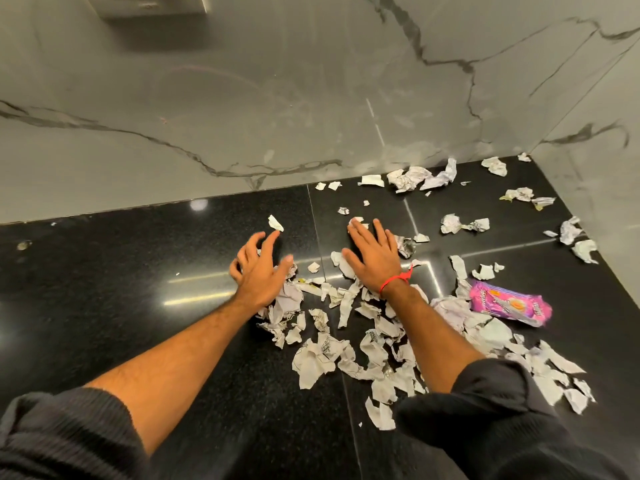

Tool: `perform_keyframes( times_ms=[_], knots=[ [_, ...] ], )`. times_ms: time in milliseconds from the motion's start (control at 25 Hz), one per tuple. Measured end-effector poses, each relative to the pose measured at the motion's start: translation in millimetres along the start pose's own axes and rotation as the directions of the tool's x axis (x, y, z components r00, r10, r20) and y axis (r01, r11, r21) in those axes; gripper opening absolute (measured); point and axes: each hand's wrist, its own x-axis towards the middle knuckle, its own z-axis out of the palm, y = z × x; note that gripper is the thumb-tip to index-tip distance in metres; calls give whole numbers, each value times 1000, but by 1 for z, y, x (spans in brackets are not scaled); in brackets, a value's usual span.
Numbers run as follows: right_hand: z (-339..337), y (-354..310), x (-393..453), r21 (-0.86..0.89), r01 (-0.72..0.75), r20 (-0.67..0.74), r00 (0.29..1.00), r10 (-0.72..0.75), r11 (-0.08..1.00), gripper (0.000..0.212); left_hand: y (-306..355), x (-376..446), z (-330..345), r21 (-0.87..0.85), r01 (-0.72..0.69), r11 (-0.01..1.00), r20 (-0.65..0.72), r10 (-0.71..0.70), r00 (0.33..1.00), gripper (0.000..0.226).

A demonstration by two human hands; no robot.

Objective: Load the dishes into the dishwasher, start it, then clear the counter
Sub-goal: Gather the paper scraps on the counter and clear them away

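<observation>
A: What is shown in the head view?

B: Torn paper scraps (346, 344) are strewn over the black tabletop (138, 289), thickest near the front, with a pink wrapper (510, 303) lying to the right. The left hand (259, 271) is spread, fingers loosely bent, over the pile's edge, nothing grasped. The right hand (375, 254) is laid flat on scraps, fingers straight.

A: How far is the task judged to be?

B: No dishes or dishwasher are seen. Clearing is judged barely begun; most litter is left.

single head cam, looks forward and steeply down from close above the black counter (138, 306), facing the marble backsplash (242, 98); both forearms enter from bottom edge.
</observation>
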Motion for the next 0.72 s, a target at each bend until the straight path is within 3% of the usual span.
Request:
perform_keyframes(
  times_ms=[80,160,240,400,480,640,720],
  knots=[
    [3,-5,-13,-21,14,12,1000,-14,1000,61,15,26,1,-10,-6,1000,-45,5,999,73],
    [7,-8,-27,-30,48,-3,999,-48,998,61,33,51,8,80,-12,997,79,6,997,79],
    [10,-10,-35,66,78,-77,994,-72,995,54,47,61,24,214,-45,976,158,11,987,74],
    [14,-5,-34,279,85,-252,968,-13,957,39,68,75,32,187,-114,976,-75,130,989,47],
    [15,-5,-35,296,96,-288,958,-7,950,40,82,98,29,163,-146,976,-88,161,983,50],
    [14,-5,-36,313,89,-277,961,1,945,44,106,131,40,311,-180,933,196,122,973,70],
    [12,-5,-35,323,72,-270,963,19,944,45,108,126,48,312,-222,924,263,140,954,68]
  ],
)
